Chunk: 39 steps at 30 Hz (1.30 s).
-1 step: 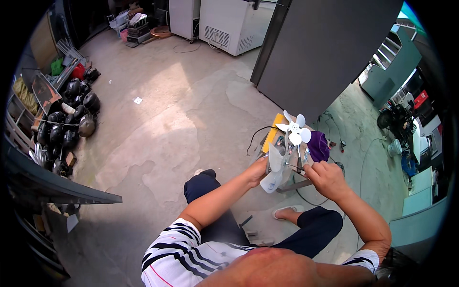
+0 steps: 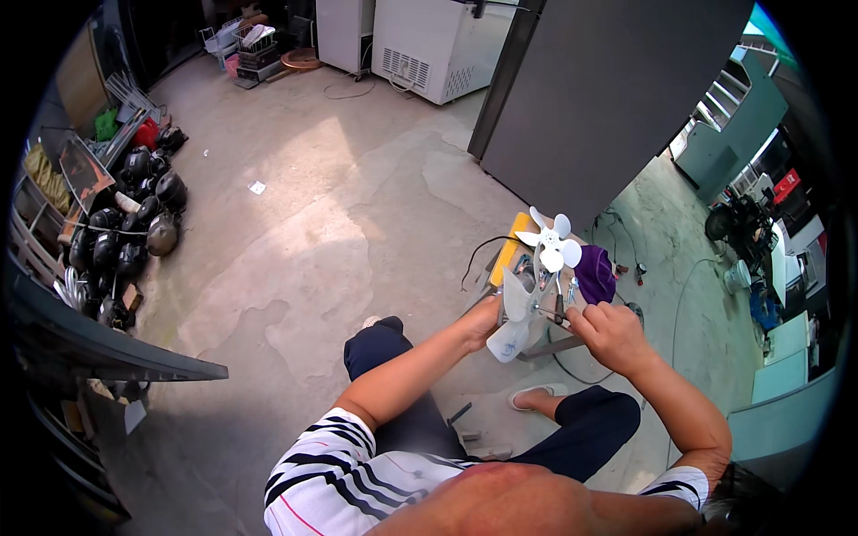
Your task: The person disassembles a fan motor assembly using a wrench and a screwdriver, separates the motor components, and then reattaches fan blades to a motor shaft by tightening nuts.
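My left hand (image 2: 483, 322) is closed at the back of a fan with grey-white translucent blades (image 2: 510, 342), holding it up on edge; the gripped part is hidden behind the blades. My right hand (image 2: 611, 335) is closed round what looks like a screwdriver (image 2: 549, 311). Its thin shaft reaches to the fan's hub, while its handle is hidden in my fingers. Beyond my hands, a white several-bladed fan wheel (image 2: 555, 241) lies on a small bench, beside a yellow bar-shaped piece (image 2: 509, 250) and a purple cloth (image 2: 595, 273). A black-handled tool (image 2: 559, 306) lies close to the hub.
A tall dark grey panel (image 2: 599, 98) stands just past the bench. Black compressors (image 2: 134, 214) are heaped at the left, near a dark curved edge (image 2: 134, 344). A white chest freezer (image 2: 433, 49) stands at the back. Cables (image 2: 684, 304) trail over the floor at right.
The translucent fan blades have turned slightly, the lower blade shifting a little to the right. Both hands stay in nearly the same place.
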Tool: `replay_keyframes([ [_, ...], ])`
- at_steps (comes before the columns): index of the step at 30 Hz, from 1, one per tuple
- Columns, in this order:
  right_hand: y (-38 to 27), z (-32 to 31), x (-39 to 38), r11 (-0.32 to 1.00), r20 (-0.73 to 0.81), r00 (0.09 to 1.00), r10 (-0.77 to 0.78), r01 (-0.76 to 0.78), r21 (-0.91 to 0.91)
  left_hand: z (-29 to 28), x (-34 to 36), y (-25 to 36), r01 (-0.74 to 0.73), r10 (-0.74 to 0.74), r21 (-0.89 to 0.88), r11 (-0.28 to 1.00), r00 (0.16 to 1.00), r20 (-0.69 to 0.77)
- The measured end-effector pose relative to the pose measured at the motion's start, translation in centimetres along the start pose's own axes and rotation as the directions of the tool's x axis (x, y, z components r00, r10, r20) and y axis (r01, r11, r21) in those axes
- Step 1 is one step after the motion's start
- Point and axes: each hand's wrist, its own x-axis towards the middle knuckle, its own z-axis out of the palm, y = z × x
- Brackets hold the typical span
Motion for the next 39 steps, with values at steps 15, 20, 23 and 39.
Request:
replay_keyframes([
  [15,-0.9,0.3,0.5,0.947,-0.144,0.983,0.112,-0.061,0.316,0.6,-1.3,0.3,-0.063,0.059,0.083,0.995,0.997,0.047],
  [20,-1.7,0.8,-0.1,-0.169,0.626,0.64,0.445,-0.627,0.761,0.0,-0.9,0.0,-0.113,0.118,0.144,0.983,0.993,-0.027],
  [23,-1.0,0.3,0.0,-0.724,0.888,0.446,0.112,-0.575,0.381,-0.7,-0.3,-0.5,-0.105,0.11,0.171,0.98,0.994,-0.025],
  [39,-0.1,0.4,0.4,0.998,-0.182,0.983,-0.014,0.025,0.058,1.1,-1.7,2.3,-0.061,0.06,0.035,0.997,0.997,0.038],
])
